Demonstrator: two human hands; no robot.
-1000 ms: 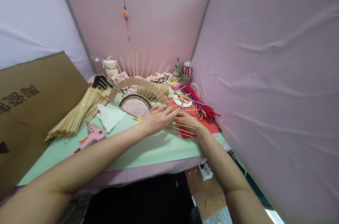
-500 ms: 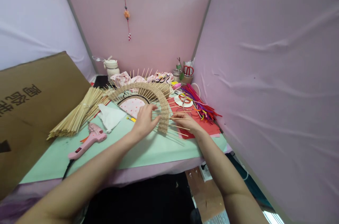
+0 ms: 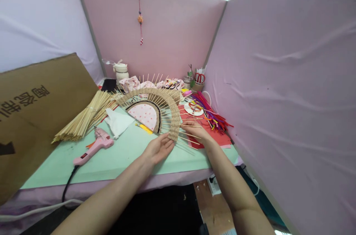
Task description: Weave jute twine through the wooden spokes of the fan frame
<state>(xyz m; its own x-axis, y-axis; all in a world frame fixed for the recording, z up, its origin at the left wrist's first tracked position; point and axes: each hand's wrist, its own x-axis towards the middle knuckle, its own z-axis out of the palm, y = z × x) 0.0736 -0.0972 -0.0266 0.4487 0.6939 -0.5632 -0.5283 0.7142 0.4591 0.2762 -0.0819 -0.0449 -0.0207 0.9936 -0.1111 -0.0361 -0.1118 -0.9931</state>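
Observation:
A half-round woven straw piece (image 3: 175, 114) stands over the table, thin sticks spreading from it like spokes. At its centre is a half-disc of white fabric with pink dots (image 3: 144, 114), edged with a dark line. My left hand (image 3: 159, 149) grips the band's lower right end, thumb near the edge and fingers partly beneath. On the outer side, my right hand (image 3: 194, 130) is closed round the protruding stick ends, its fingertips close to the weave. A yellow-handled tool (image 3: 145, 128) lies under the straight edge of the fabric.
A pink glue gun (image 3: 94, 148) with a black cord lies at left, near a white tissue (image 3: 118, 122) and a bundle of straw sticks (image 3: 83, 116). A cardboard box (image 3: 41, 116) stands beyond. Right are red sheets (image 3: 219, 136), pipe cleaners (image 3: 214, 112) and scissors (image 3: 194, 107).
My left hand has come down and toward me from inside the arch to the band's lower end. The right hand stays at the outer sticks. The view has shifted slightly.

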